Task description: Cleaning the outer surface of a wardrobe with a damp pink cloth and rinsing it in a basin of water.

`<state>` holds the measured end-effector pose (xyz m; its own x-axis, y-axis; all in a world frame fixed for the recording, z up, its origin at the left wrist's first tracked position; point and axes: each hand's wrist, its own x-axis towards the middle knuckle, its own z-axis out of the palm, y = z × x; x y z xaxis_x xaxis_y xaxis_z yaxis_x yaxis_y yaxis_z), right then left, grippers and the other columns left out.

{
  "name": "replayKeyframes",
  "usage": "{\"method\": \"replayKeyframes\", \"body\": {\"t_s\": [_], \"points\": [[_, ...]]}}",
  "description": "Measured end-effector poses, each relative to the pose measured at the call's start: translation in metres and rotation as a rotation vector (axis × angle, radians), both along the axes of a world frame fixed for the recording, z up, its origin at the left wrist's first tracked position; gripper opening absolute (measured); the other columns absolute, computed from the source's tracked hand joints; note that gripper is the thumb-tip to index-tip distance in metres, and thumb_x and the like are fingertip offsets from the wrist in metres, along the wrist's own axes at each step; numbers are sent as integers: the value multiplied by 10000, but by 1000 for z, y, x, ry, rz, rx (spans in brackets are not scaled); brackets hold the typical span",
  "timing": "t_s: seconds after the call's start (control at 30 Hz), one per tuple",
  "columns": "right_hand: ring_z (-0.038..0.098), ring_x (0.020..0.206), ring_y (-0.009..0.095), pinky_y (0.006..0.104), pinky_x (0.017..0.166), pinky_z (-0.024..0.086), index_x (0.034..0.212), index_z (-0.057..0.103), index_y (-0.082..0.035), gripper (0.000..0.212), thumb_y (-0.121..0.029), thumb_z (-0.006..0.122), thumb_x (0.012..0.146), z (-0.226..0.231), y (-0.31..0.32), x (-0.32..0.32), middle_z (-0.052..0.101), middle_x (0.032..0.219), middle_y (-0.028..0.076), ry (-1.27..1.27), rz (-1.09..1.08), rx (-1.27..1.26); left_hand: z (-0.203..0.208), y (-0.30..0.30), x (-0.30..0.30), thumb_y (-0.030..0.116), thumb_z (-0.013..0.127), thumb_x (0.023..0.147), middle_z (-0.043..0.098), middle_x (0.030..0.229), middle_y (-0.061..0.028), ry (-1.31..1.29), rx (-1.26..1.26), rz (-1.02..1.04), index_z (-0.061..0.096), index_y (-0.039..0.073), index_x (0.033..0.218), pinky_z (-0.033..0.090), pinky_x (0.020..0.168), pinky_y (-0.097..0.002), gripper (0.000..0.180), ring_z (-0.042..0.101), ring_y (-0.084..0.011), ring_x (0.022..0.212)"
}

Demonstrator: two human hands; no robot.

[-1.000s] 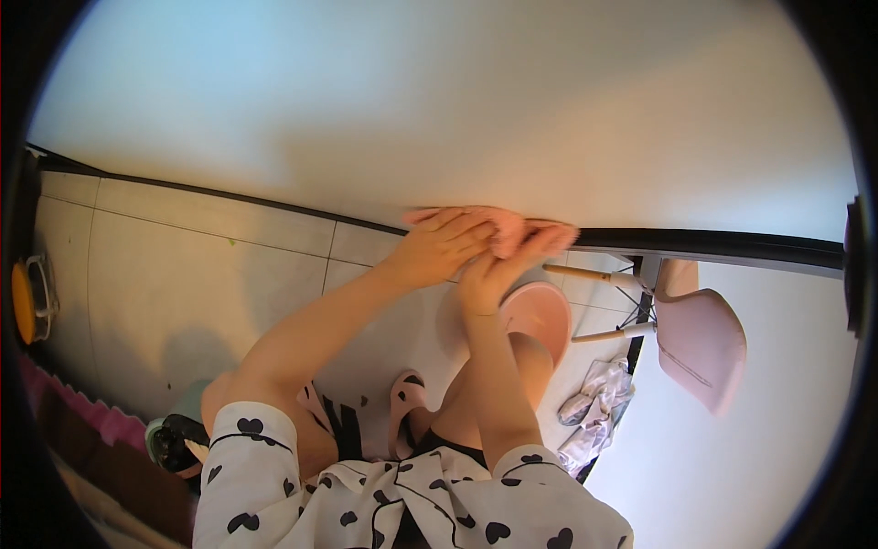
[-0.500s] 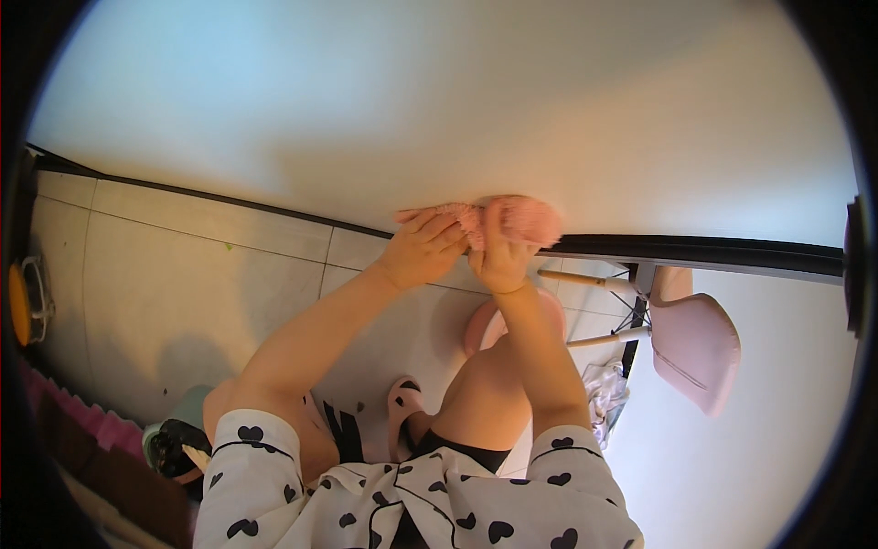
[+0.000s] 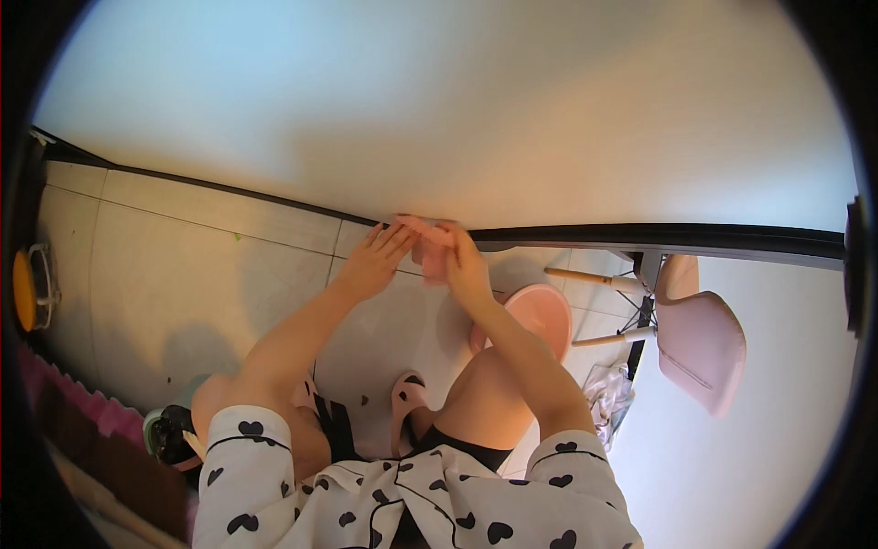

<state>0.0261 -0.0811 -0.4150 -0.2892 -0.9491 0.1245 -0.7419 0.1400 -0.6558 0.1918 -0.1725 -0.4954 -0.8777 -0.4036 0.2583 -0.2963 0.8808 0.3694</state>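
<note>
A pink cloth [image 3: 431,260] is bunched between my hands at the black bottom edge of a large pale panel [image 3: 549,119]. My right hand [image 3: 468,267] grips its right side, and part of the cloth hangs down from there. On the other side, my left hand [image 3: 369,263] has its fingers stretched out and slightly apart, the fingertips touching the cloth's left end. The left thumb is hidden. Below my right forearm stands a pink basin [image 3: 544,316], partly covered by the arm and my knee.
A pink chair [image 3: 700,343] with wooden legs is at the right, beside a crumpled light cloth [image 3: 607,398]. The black edge strip [image 3: 677,240] runs across the view. At far left is a yellow round object [image 3: 25,290] with a wire frame. Pale tiles [image 3: 201,247] cover the floor.
Both hands have moved left and a little down with the cloth, off the panel's face. The cloth was spread wider against the panel and is now bunched smaller. More of the basin shows.
</note>
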Motion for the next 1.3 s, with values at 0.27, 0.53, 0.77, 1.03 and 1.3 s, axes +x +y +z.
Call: {"method": "replayKeyframes", "body": {"t_s": [0.27,0.53,0.77,1.03,1.3], "points": [[542,981,189,331,794,475,1217,396,-54,434,-246,596,884,96,7,2,539,1071,105,-1614,-219,351,88,25,5,130,645,785,510,1190,-109,405,1251,174,487,70,1199,468,828,-340,447,508,-183,1063],[540,796,142,258,748,451,1234,402,-57,462,-201,602,843,131,32,3,543,1048,68,-959,-227,416,172,-21,50,152,597,839,589,834,3,338,1613,101,567,81,1049,465,627,-243,225,557,-90,715],[568,856,181,314,784,465,1173,495,-25,565,-481,588,853,126,57,-20,557,1083,81,-1136,-336,636,212,-64,78,249,591,850,611,898,-21,65,1636,105,609,60,975,456,696,-270,228,564,-117,823],[542,1088,220,384,890,444,1203,485,-51,546,-461,596,859,105,38,28,557,1182,101,-1925,-130,-4,228,-70,78,268,594,854,610,978,-27,66,1726,53,604,60,1065,442,802,-311,296,548,-150,939],[570,871,146,249,752,447,1075,504,-40,205,-76,548,877,151,57,19,579,1014,66,-1539,-544,-264,239,-67,91,116,653,759,494,1010,-81,187,646,190,609,-14,987,425,697,-301,266,496,-152,854]]}}
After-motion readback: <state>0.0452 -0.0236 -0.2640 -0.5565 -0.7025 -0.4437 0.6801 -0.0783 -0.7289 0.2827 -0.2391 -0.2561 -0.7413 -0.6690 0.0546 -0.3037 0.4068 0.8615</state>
